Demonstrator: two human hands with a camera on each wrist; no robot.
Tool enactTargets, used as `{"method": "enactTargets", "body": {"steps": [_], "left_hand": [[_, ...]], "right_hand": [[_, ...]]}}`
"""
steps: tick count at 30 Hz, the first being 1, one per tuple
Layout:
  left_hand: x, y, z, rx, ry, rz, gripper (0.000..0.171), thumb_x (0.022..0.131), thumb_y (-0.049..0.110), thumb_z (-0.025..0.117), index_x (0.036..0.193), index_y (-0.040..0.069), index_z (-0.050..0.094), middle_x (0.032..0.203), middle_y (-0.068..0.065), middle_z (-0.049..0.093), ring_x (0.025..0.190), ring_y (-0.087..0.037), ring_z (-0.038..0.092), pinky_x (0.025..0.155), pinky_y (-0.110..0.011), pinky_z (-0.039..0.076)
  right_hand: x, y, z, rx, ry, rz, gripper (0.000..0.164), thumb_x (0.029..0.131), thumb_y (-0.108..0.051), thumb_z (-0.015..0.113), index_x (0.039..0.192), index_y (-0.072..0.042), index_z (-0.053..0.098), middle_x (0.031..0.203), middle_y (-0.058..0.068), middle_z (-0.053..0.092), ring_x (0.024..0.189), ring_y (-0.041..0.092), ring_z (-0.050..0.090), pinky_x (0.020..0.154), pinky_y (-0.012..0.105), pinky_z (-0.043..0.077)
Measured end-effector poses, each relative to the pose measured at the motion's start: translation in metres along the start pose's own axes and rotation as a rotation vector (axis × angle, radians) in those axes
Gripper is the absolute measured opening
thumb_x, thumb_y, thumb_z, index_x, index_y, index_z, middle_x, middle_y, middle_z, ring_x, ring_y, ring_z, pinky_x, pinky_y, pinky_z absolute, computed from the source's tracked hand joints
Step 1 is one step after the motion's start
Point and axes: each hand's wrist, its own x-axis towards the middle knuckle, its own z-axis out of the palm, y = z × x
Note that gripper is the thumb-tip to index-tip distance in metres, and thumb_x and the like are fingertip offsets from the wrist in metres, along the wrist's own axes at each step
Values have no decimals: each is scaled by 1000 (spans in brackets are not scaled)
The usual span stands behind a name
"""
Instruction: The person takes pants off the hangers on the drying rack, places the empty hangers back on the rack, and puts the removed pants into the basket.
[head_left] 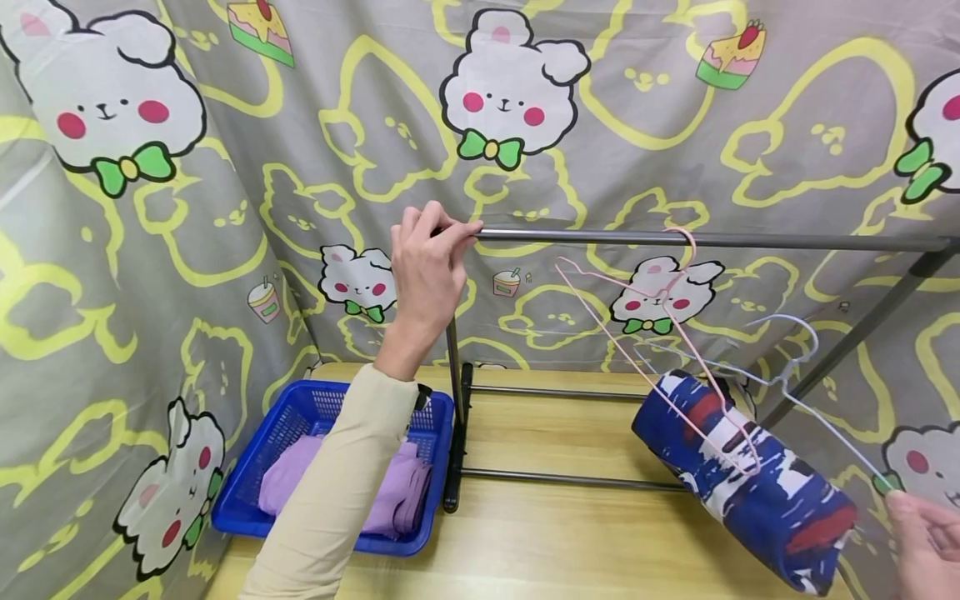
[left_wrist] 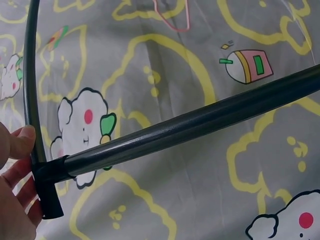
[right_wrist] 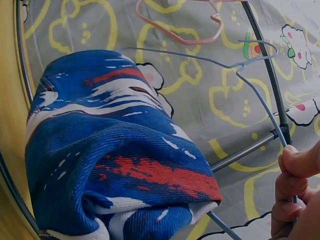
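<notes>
My left hand grips the left end of the dark metal rack's top rail. In the left wrist view, its thumb and fingers are at the rack's corner joint. A light-blue hanger is in my right hand, pinched by one sloping arm at the lower right. Over this hanger hangs a folded blue, white and red patterned cloth garment; its exact kind is unclear. A pink hanger hooks over the rail and overlaps the garment in the head view.
A blue plastic basket with folded purple cloth stands left of the rack on the wooden surface. Lower rack bars run near that surface. A grey cartoon-print curtain surrounds the area.
</notes>
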Motion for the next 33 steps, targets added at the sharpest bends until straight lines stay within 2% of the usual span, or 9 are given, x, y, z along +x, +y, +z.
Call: {"method": "enactTargets", "body": {"steps": [2, 8, 12, 14, 19, 23, 27, 30, 33], "left_hand": [[0, 1, -2, -5, -7, -8, 14, 94, 13, 73, 104, 12, 83, 88, -6, 59, 87, -29, 50, 73, -46, 36], [-3, 4, -10, -30, -53, -42, 18, 95, 1, 70, 108, 7, 81, 97, -8, 65, 92, -30, 54, 76, -44, 41], [-7, 7, -16, -53, -83, -61, 22, 95, -3, 67, 113, 3, 79, 109, -11, 68, 100, -32, 57, 86, -42, 48], [-10, 8, -19, -63, -97, -61, 24, 94, -6, 66, 115, 1, 77, 116, -13, 68, 107, -33, 59, 95, -40, 49], [-23, 9, -23, -97, -122, -49, 32, 95, -10, 62, 124, -3, 72, 135, -17, 64, 134, -33, 54, 120, -40, 33], [-36, 8, -29, -111, -124, -35, 33, 96, -9, 61, 127, -3, 70, 146, -18, 56, 144, -31, 44, 123, -43, 25], [-51, 6, -33, -102, -109, -19, 34, 95, -9, 63, 127, -2, 70, 150, -17, 53, 143, -32, 44, 123, -47, 24], [-68, 5, -34, -99, -114, -30, 35, 93, -10, 65, 126, -1, 70, 148, -16, 55, 140, -34, 49, 123, -50, 24], [-87, 5, -35, -103, -162, -65, 36, 92, -10, 66, 126, 0, 71, 145, -16, 57, 134, -34, 54, 122, -51, 25]], "right_hand": [[-1, 3, -1, -10, -18, -31, 22, 93, -11, 75, 77, -25, 73, 66, -20, 68, 62, -9, 59, 53, 4, 39], [-4, 19, -2, 115, -107, -193, 28, 91, 8, 71, 71, -12, 76, 70, -13, 73, 65, -5, 68, 62, 3, 46], [-6, 24, -3, 109, -130, -233, 26, 90, 10, 71, 72, -9, 76, 72, -11, 74, 66, -4, 68, 62, 4, 47], [-7, 25, -3, 112, -137, -244, 25, 90, 10, 70, 73, -7, 75, 71, -9, 74, 66, -3, 69, 62, 4, 48], [-10, 28, -1, 168, -188, -285, 24, 89, 16, 67, 72, 1, 74, 73, -4, 76, 67, 1, 71, 65, 7, 51], [-14, 29, 2, 162, -207, -317, 22, 88, 17, 67, 73, 3, 73, 75, -3, 76, 70, 2, 71, 68, 7, 52], [-19, 27, 5, 132, -195, -316, 21, 87, 19, 67, 73, 5, 73, 73, -3, 76, 70, 2, 72, 68, 8, 52], [-22, 26, 4, 84, -179, -268, 20, 87, 17, 68, 73, 4, 73, 71, -4, 75, 69, 1, 71, 66, 8, 52], [-26, 26, 2, 24, -160, -189, 19, 89, 11, 71, 74, 1, 75, 68, -5, 74, 66, -1, 70, 63, 7, 51]]}}
